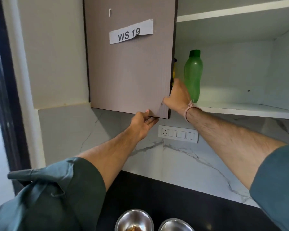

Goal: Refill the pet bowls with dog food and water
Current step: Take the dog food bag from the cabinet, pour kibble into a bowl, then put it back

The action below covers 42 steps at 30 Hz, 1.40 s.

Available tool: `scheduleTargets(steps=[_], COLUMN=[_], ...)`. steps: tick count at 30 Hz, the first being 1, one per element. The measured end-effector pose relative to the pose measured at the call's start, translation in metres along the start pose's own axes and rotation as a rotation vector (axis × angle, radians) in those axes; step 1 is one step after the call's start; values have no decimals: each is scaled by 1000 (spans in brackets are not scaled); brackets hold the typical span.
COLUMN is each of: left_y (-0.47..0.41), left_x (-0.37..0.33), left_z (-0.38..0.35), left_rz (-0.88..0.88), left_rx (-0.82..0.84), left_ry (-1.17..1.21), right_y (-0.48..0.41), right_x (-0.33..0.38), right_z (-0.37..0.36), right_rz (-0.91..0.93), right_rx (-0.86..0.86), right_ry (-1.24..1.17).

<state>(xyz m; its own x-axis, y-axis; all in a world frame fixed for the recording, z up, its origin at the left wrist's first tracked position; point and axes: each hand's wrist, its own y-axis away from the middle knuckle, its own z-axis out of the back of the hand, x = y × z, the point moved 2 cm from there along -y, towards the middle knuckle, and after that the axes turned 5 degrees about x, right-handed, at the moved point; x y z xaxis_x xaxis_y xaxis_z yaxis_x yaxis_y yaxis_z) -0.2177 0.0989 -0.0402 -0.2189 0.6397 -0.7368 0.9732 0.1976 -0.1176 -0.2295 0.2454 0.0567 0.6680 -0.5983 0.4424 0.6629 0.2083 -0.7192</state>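
Pet bowls: two steel bowls sit at the bottom edge of the view on the dark bench (157, 194); the left bowl (134, 220) holds a few brown kibble pieces, while the right bowl (175, 225) is cut off by the frame, so we cannot tell its contents.
Step in hand: we judge that we are fetching supplies from the wall cabinet, with nothing poured yet.
Cabinet door: the door (130, 64), labelled "WS 19", stands partly open, its free edge toward the open shelf (240, 109).
Left hand: our left hand (143, 123) pinches the door's lower corner, thumb on the face and fingers beneath the edge.
Right hand: our right hand (177, 95) reaches past the door edge into the cabinet; its fingertips are hidden behind the door, so we cannot tell whether they are closed on anything.
Green bottle: a green bottle (192, 75) stands upright on the shelf, just beside our right hand and apparently not gripped.
Yellow item: a yellow-and-dark object (174, 70) shows as a sliver behind the door edge; possibly the food pack, though we cannot confirm.
Doing it well: hold the door wide so the wrist clears its edge; grip the chosen item around its body before lifting.
Risk: the bottle could be knocked over as the hand withdraws, directly above the bowls.
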Motion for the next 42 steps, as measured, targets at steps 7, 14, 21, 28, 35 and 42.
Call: scheduleTargets(steps=[7, 14, 21, 28, 35, 42], left_y=[58, 117, 143, 157, 190, 217], left_x=[-28, -109, -125, -131, -166, -205], left_z=[17, -21, -71, -52, -22, 17], left_rz=[-203, -516, -547, -697, -785, -821], left_rx=[-338, -341, -154, -311, -338, -291], left_ry=[-602, -904, -1080, -1058, -1080, -1149], right_y=[26, 56, 78, 92, 122, 150], right_x=[33, 68, 96, 128, 143, 195], right_z=[12, 14, 3, -15, -51, -129], right_rz=[-70, 16, 147, 188, 35, 117], right_rx=[119, 112, 95, 92, 310, 442], right_ry=[-40, -107, -260, -393, -819, -335])
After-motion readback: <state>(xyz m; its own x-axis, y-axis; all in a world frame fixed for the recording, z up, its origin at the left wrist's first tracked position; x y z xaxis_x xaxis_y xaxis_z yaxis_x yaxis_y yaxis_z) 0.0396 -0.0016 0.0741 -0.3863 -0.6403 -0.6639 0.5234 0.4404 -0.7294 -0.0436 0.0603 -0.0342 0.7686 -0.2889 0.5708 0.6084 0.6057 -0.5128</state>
